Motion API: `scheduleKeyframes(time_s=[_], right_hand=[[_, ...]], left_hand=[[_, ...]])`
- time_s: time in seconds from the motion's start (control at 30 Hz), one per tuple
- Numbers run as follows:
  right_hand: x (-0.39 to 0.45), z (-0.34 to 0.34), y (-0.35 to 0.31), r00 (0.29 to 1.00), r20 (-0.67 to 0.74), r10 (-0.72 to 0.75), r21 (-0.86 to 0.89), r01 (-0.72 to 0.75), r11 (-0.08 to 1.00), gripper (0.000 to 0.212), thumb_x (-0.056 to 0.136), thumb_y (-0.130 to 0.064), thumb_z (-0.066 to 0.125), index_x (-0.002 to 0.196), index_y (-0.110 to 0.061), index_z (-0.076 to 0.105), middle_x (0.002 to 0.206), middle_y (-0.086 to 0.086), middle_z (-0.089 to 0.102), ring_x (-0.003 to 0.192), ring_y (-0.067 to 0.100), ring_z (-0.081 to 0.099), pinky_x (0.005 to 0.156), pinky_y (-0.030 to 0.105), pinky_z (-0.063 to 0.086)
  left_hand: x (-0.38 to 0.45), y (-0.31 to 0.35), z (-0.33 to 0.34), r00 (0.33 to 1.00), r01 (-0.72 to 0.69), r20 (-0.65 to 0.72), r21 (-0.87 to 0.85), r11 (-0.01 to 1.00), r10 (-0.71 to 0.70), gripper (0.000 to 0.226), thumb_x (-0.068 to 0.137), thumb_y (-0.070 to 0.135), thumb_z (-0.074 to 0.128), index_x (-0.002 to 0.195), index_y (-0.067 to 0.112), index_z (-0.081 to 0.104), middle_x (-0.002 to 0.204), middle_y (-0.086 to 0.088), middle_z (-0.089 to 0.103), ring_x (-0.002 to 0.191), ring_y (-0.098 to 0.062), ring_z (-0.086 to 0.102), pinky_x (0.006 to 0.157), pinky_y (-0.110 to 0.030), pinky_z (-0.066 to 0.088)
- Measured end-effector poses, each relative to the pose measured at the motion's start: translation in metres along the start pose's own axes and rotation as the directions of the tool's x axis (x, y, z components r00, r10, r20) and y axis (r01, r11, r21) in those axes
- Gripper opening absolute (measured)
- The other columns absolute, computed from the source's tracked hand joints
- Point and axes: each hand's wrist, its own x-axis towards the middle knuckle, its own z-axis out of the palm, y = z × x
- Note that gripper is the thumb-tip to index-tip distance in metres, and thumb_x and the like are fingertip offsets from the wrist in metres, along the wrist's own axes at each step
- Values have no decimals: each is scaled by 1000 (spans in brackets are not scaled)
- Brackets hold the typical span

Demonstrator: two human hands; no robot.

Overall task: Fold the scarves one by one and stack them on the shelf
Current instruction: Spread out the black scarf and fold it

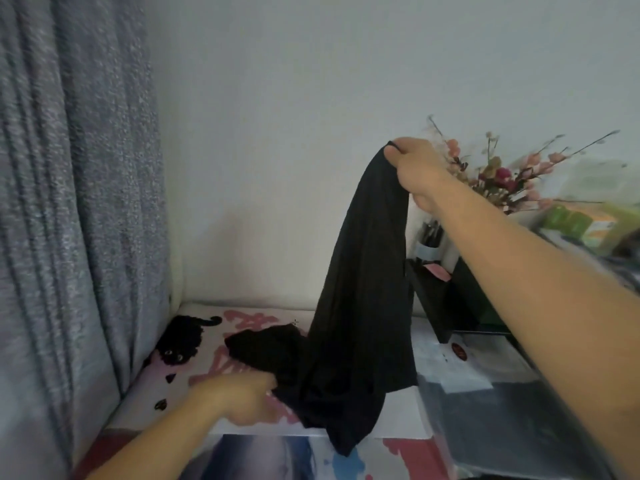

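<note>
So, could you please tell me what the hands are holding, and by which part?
Both grip one black scarf: the right hand pinches its raised top end, the left hand holds the bunched lower part.

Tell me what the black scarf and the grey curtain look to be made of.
Black scarf: thin, soft woven or knit fabric, matte; it hangs limp in long folds from the right hand. The fibre can't be told. Grey curtain: thicker, nubby, speckled cloth, chenille-like, falling in heavy pleats.
</note>
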Motion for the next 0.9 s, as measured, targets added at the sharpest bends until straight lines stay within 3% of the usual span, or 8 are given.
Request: scheduleKeyframes(time_s=[0.03,0.1,0.2,0.33,0.47,0.67,0.77,0.9], right_hand=[[-2,4,-3,998,45,-41,-25,42,999,28,99,-16,48,95,11,54,82,7,47,76,16,42,68,29,30],[-7,9,-11,985,123,-119,-71,128,989,28,99,-18,48,91,8,54,80,9,49,73,17,42,66,32,32],[-12,10,-21,971,149,-188,-79,201,976,28,99,-22,48,93,4,58,81,11,56,73,18,46,67,34,36],[-22,7,-26,966,140,-215,-74,227,971,27,100,-24,49,98,-2,64,100,23,67,79,22,58,72,39,49],[-33,0,-28,959,123,-254,-165,272,948,25,102,-23,48,97,-6,65,95,17,67,87,32,63,76,42,51],[-40,-15,-29,950,8,-311,-229,305,924,25,103,-21,46,99,-4,64,93,12,67,89,29,62,80,42,49],[-46,-14,-28,941,56,-334,-245,338,909,23,103,-22,47,98,-8,65,90,6,67,86,23,62,74,34,48],[-53,-9,-26,927,109,-358,-294,374,880,22,104,-22,47,99,-10,65,89,3,67,83,19,61,69,25,44]], left_hand=[[1,20,-7,998,-44,-52,-59,997,41,42,98,42,56,137,26,51,121,8,60,114,-16,62,90,-26,50],[4,59,-25,927,-230,-355,-281,932,121,29,98,42,59,124,31,57,109,14,63,99,-6,63,89,-27,54],[10,115,-58,773,-497,-626,-502,707,99,18,97,36,64,113,34,59,104,16,64,96,-3,64,87,-28,55],[17,159,-79,691,-598,-722,-599,533,-35,46,93,40,69,132,25,52,122,11,62,111,-7,61,100,-30,52],[23,177,-70,702,-591,-703,-666,454,-118,55,89,46,72,135,27,50,124,10,61,115,-10,60,103,-36,52],[20,187,-47,485,-706,-852,-514,488,-196,43,89,36,74,127,35,54,120,19,52,114,-1,55,100,-20,49],[13,195,-63,485,-760,-852,-522,386,-198,39,90,32,73,125,33,57,116,17,57,107,-1,57,92,-16,50],[5,194,-95,629,-723,-758,-652,227,-172,27,91,27,73,116,25,64,106,6,70,99,-9,68,93,-33,58]])
